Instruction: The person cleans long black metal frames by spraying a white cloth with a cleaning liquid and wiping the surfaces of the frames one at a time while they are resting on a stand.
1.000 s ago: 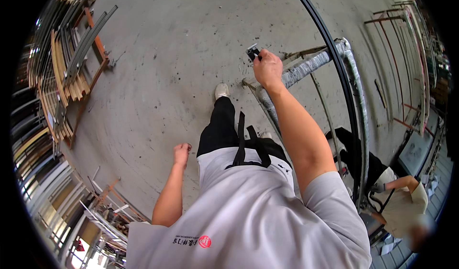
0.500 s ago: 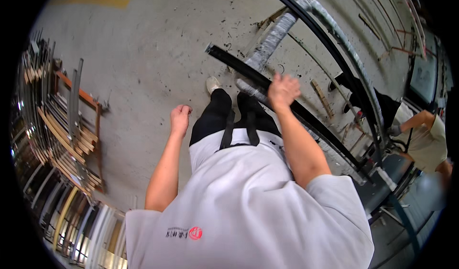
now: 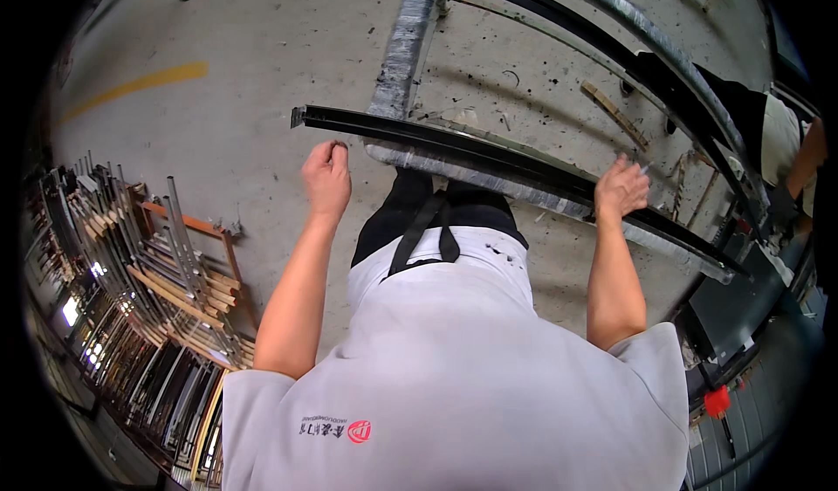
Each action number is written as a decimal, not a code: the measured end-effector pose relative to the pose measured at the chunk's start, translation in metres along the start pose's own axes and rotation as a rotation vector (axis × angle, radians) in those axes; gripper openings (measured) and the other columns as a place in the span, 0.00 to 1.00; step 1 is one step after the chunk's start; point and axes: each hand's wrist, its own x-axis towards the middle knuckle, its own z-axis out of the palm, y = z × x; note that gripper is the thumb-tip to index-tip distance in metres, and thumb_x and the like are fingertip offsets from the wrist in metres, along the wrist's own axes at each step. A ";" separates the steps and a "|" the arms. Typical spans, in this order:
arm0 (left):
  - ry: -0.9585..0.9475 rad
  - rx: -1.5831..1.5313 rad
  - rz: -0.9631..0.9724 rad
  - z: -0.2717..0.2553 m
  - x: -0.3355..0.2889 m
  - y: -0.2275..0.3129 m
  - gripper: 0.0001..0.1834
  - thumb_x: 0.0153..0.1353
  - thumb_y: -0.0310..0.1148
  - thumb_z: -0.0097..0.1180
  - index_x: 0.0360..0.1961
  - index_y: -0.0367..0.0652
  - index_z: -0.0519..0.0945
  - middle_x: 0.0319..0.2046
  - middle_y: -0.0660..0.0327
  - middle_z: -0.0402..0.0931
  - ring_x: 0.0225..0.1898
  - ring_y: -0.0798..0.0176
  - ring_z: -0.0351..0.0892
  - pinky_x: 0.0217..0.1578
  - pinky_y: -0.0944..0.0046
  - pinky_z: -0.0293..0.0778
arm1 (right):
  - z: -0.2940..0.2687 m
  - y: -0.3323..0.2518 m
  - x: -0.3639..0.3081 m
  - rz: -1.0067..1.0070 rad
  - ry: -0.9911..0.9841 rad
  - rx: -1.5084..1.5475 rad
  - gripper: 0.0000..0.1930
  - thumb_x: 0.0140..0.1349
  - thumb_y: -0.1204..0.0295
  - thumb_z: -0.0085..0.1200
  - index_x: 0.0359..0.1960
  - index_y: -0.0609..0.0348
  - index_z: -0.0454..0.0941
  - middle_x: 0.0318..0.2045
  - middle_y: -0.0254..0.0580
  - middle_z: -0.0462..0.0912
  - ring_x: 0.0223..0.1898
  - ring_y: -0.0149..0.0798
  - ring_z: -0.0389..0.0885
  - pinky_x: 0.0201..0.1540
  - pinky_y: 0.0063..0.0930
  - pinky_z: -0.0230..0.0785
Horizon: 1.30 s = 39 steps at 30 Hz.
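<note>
A long black metal profile (image 3: 436,144) lies across a frame wrapped in clear film (image 3: 404,59), in front of my legs. My left hand (image 3: 327,183) is closed in a pinch just below the profile's left end, apart from it. Whatever its fingers hold, if anything, is too small to make out. Over the right part of the profile is my right hand (image 3: 621,190), its fingers loosely bent and apart. It overlaps the profile, but I cannot tell whether it touches. A curved black bar (image 3: 594,37) runs beyond, along the far side of the frame.
At the left stands an orange rack (image 3: 188,218) loaded with metal and wood-coloured strips. A co-worker's arm (image 3: 805,161) shows at the far right, near a dark panel (image 3: 740,303). A wooden strip (image 3: 614,113) lies on the grey floor.
The view has turned, and the profile now lies flatter across it. My right hand has shifted right along the profile. My left hand, still closed, is nearer the profile's left end.
</note>
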 end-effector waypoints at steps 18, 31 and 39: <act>-0.489 0.502 0.882 0.212 -0.013 0.112 0.24 0.61 0.44 0.53 0.45 0.31 0.78 0.42 0.47 0.78 0.52 0.46 0.73 0.62 0.46 0.64 | 0.010 -0.061 -0.074 -0.411 0.074 0.539 0.18 0.67 0.56 0.51 0.47 0.57 0.81 0.39 0.51 0.81 0.44 0.55 0.78 0.49 0.49 0.68; -0.121 0.698 0.881 0.092 0.085 0.011 0.26 0.58 0.36 0.53 0.56 0.32 0.73 0.53 0.44 0.74 0.57 0.39 0.71 0.65 0.39 0.60 | 0.006 -0.067 -0.073 -0.312 -0.002 0.426 0.18 0.67 0.53 0.51 0.45 0.53 0.81 0.40 0.46 0.81 0.46 0.53 0.78 0.50 0.47 0.68; -0.188 0.758 0.820 0.107 0.074 0.032 0.25 0.54 0.35 0.54 0.52 0.31 0.73 0.47 0.45 0.72 0.54 0.41 0.70 0.63 0.45 0.63 | 0.004 -0.074 -0.076 -0.286 0.038 0.436 0.18 0.66 0.51 0.52 0.44 0.52 0.81 0.39 0.44 0.81 0.45 0.51 0.79 0.50 0.46 0.67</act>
